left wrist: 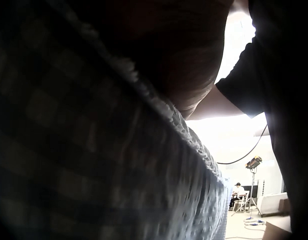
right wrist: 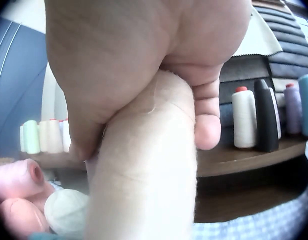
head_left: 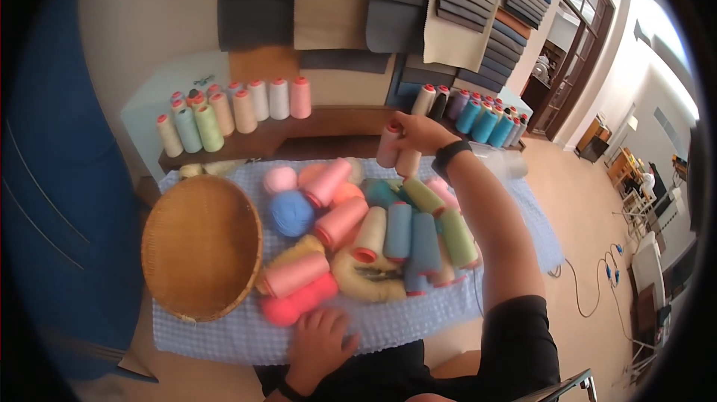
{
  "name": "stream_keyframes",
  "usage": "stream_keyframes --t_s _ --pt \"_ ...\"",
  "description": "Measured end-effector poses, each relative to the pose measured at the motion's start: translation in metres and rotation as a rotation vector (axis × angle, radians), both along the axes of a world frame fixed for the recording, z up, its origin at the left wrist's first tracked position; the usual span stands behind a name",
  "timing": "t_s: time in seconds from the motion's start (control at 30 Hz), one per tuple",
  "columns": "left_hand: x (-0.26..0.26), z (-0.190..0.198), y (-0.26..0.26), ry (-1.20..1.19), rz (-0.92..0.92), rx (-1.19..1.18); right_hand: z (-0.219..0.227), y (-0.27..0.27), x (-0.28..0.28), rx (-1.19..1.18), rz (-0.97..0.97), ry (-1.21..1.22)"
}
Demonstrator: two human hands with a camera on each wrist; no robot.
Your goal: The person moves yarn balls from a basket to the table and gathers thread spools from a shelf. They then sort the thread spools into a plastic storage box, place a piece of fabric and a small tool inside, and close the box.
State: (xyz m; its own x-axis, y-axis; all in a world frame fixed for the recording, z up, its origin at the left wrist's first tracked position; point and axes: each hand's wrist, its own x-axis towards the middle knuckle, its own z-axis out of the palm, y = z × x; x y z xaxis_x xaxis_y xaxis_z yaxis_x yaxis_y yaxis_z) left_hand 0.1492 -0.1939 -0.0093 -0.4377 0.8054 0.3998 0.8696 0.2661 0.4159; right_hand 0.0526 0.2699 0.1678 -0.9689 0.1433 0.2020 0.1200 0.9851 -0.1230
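My right hand (head_left: pixel 424 135) grips a pale pink thread cone (head_left: pixel 388 146) above the back edge of the table. A peach-cream thread cone (head_left: pixel 408 164) is held against the palm, and it fills the middle of the right wrist view (right wrist: pixel 144 165). My left hand (head_left: pixel 321 346) rests on the blue gingham cloth (head_left: pixel 216 338) at the near edge, fingers loosely spread. Just beyond its fingertips lie a hot pink yarn skein (head_left: pixel 299 301) and a pink thread cone (head_left: pixel 296 275). Several pink, blue, green and cream cones are heaped in mid-table with a blue yarn ball (head_left: pixel 292 213).
A round wicker basket (head_left: pixel 202 249) occupies the table's left side. Behind the table runs a brown wooden shelf (head_left: pixel 336 122), with upright thread cones at its left and right ends. Fabric swatches (head_left: pixel 328 13) hang on the wall above. Clear plastic (head_left: pixel 508 163) lies at the back right.
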Motion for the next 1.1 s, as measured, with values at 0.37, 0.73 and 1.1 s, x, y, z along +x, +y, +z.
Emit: stream_keyframes --t_s 0.37,0.73,1.1 --pt "0.004 -0.002 -0.002 -0.044 0.022 -0.061 -0.047 0.042 -0.006 -0.201 0.031 -0.073" --pt "0.005 -0.004 0.001 -0.065 0.052 -0.055 -0.083 0.086 -0.015 -0.572 -0.121 -0.226" --pt "0.006 -0.001 0.001 -0.079 0.067 -0.093 -0.075 0.076 -0.017 -0.814 -0.4 -0.376"
